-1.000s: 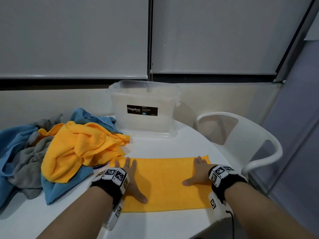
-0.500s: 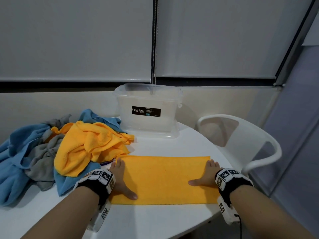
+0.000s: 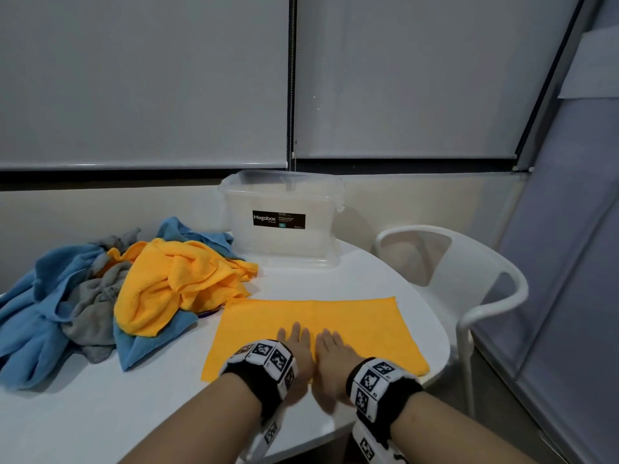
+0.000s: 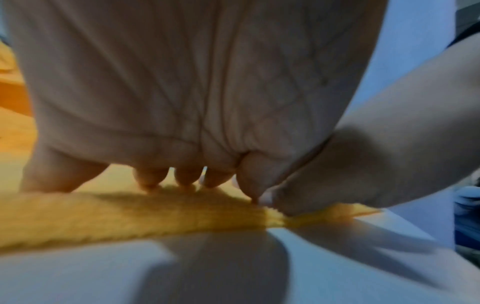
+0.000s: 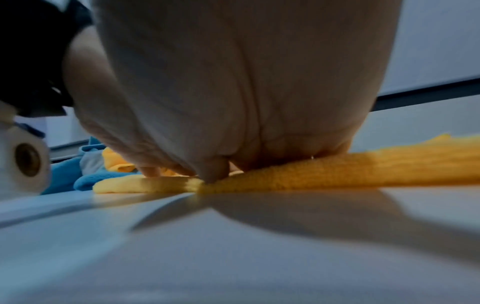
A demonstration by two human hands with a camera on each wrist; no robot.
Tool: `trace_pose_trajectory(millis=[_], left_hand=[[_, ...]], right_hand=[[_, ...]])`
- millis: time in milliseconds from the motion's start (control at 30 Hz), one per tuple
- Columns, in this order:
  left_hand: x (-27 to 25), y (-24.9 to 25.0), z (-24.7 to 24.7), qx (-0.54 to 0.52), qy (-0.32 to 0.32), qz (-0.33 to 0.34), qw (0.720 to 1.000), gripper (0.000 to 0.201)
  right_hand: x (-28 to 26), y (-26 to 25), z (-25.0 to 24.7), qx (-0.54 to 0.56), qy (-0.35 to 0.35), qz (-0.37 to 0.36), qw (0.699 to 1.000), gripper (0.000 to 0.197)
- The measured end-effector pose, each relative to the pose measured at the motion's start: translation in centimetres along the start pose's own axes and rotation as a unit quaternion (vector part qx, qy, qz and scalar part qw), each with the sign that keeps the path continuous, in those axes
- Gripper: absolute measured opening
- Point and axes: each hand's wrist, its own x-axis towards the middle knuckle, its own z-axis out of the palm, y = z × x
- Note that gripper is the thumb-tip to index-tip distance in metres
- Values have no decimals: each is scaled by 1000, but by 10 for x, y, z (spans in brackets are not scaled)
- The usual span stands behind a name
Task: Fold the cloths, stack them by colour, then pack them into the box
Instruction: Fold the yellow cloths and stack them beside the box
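Note:
A yellow cloth [image 3: 361,326] lies flat as a wide rectangle on the white round table [image 3: 100,413]. Both hands rest side by side on its middle, at the near edge. My left hand [image 3: 294,346] lies palm down with straight fingers, and my right hand [image 3: 331,353] lies the same way just to its right. In the left wrist view the fingertips [image 4: 187,181] touch the yellow cloth [image 4: 116,216]. In the right wrist view the fingertips [image 5: 215,172] press the cloth's edge [image 5: 337,172]. The clear plastic box [image 3: 283,242] stands open at the back of the table.
A heap of unfolded cloths sits at the left: yellow [image 3: 181,283] on top, with grey [image 3: 97,306] and blue [image 3: 43,323] around it. A white chair [image 3: 469,296] stands at the table's right edge. A wall with blinds is behind.
Both hands have slid from the cloth's left and right ends to its middle and now lie next to each other. The cloth stays flat.

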Motion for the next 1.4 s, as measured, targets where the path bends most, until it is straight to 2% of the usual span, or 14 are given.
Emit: trace_pose_trajectory(millis=[167,200,333,467,600,667,767,867,967,1067,1167,1233,1300,1400], left_hand=[[4,-17,21,14,-12,-25,1000,69],[3,-21,22,-7,-24,-30,999,73],[-6,-54,20,-46,-66,-66,995,100],[-14,-86,22,-59,-55,-100,992,109],[-16,-91,18,-82,-41,-107,990,112],[-16,-90,14,-93,-34,-108,989,103],[-18,-96,1,-110,-34,-109,987,75],[-20,-111,-19,-116,9,-113,987,47],[-18,-123,-35,-102,40,-125,986,31],[-10,-130,-45,-129,39,-154,979,31],[-1,-133,-46,-82,40,-215,972,27],[2,-132,-40,-60,44,-255,964,28],[7,-135,-34,-71,34,-278,957,41],[14,-143,-30,-120,2,-298,947,55]], right_hand=[[0,16,13,29,28,2,999,76],[-1,23,14,29,28,2,999,84],[-14,60,16,31,55,4,998,146],[-19,94,19,59,83,56,993,148],[-20,103,22,61,96,74,991,161],[-16,104,24,59,97,75,991,161],[-18,104,22,75,97,77,990,141],[-23,104,11,128,90,81,984,69],[-22,113,-17,175,135,91,971,33],[-10,128,-37,92,179,114,973,27],[4,140,-45,72,181,162,967,20],[6,140,-45,75,155,187,967,16],[11,139,-42,93,114,200,969,28],[15,145,-40,148,92,205,963,32]])
